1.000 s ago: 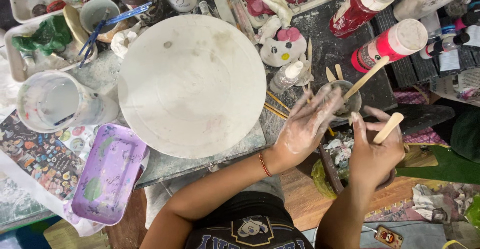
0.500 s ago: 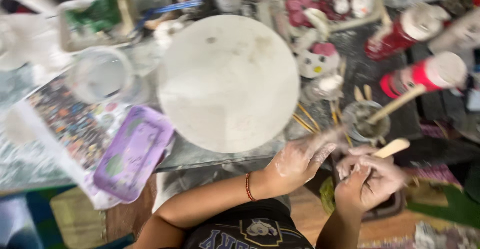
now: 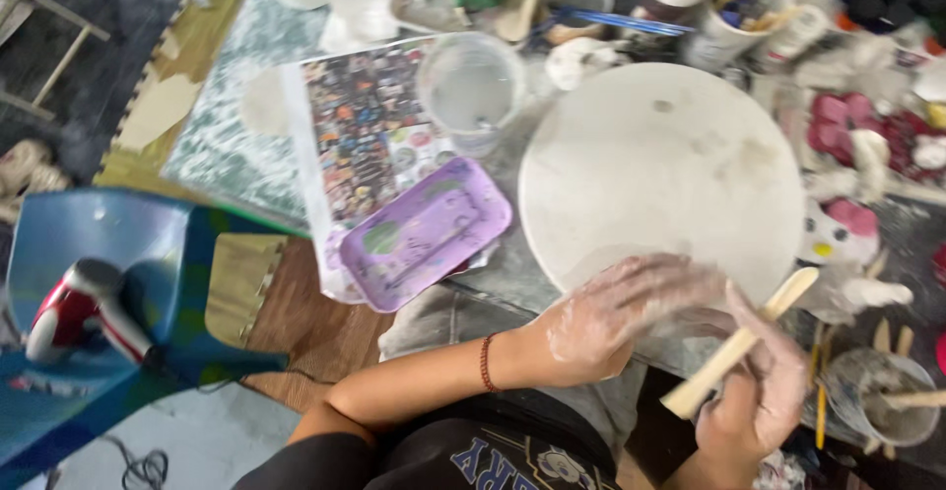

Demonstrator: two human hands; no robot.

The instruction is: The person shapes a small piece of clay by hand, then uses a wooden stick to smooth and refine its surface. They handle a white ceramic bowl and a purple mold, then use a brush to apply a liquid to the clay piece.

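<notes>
At the near edge of the round white board [image 3: 660,170], the clay-smeared left hand [image 3: 616,317] lies flat and released while the right hand [image 3: 764,391] clutches a wooden stick tool [image 3: 739,344], seemingly mid-cleanup, needing steady scraping strokes.

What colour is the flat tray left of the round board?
Light purple tray, seen in the head view.

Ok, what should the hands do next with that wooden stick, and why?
Probably steady the stick first. The right hand holds the wooden stick tilted over the near edge of the round white board, and the clay-smeared left hand rests beside it with fingers spread. Bringing the left hand to the stick seems the likely small move.
</notes>
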